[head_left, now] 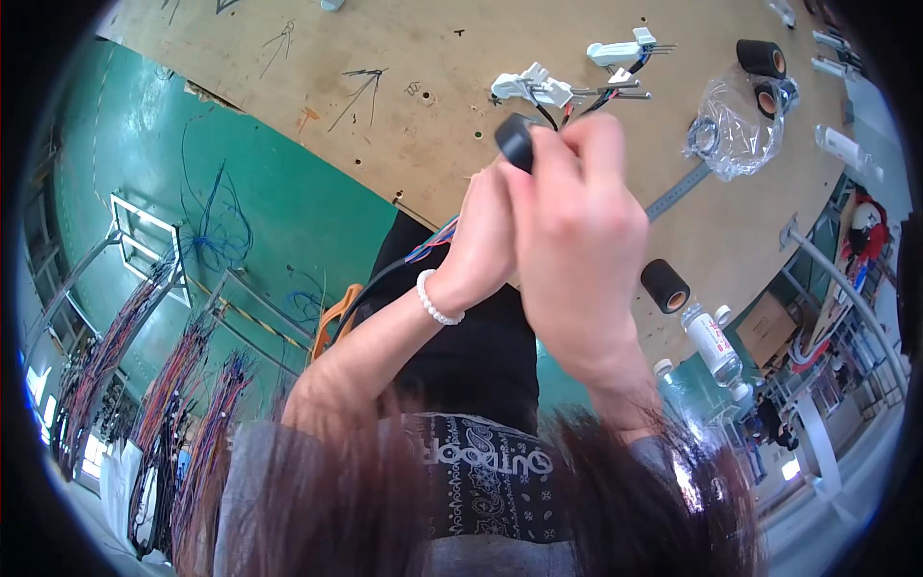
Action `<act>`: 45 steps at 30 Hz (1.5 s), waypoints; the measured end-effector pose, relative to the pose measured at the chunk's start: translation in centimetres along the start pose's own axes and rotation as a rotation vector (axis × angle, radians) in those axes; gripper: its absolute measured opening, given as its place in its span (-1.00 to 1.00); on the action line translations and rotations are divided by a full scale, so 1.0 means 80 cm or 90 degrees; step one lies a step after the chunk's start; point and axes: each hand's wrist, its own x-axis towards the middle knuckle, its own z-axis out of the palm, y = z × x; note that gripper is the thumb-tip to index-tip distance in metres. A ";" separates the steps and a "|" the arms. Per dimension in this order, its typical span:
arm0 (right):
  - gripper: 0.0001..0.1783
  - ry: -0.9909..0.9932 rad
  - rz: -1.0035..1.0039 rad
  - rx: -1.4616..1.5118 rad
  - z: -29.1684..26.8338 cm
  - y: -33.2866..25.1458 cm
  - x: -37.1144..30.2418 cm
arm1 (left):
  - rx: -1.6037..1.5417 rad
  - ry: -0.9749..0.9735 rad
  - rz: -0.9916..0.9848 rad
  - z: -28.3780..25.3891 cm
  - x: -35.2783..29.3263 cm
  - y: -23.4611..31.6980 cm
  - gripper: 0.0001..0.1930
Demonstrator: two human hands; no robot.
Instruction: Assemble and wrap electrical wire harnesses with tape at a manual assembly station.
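Observation:
My right hand [582, 212] is closed around a roll of black tape [514, 142], which sticks out past its fingertips; this hand is slightly blurred. Right beside it, my left hand [481, 226] is closed on a bundle of thin coloured wires [433, 238]. The wires trail out below the left hand toward a black cable [373, 293] near my lap. Beyond the hands, red and black wires [565, 115] reach a white holder with metal pins [538, 87]. My fingers hide where tape and wires meet.
Another white pin holder [620, 50] stands farther back on the wooden board [404, 115]. To the right are a clear plastic bag [740, 130], black tape rolls [665, 286], a steel ruler [679, 190] and a bottle [711, 344]. Wire bundles [173, 385] hang on racks at left.

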 end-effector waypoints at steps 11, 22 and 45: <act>-0.71 0.209 0.419 0.531 0.079 0.056 -0.085 | 0.003 0.098 -0.158 0.009 0.015 0.008 -0.49; -0.30 0.186 0.334 1.352 0.201 0.064 -0.059 | -0.055 0.054 -0.216 0.004 0.028 0.010 -0.52; -0.82 0.218 -0.088 0.159 0.051 -0.001 0.009 | 0.076 0.036 0.095 0.023 -0.007 0.016 -0.79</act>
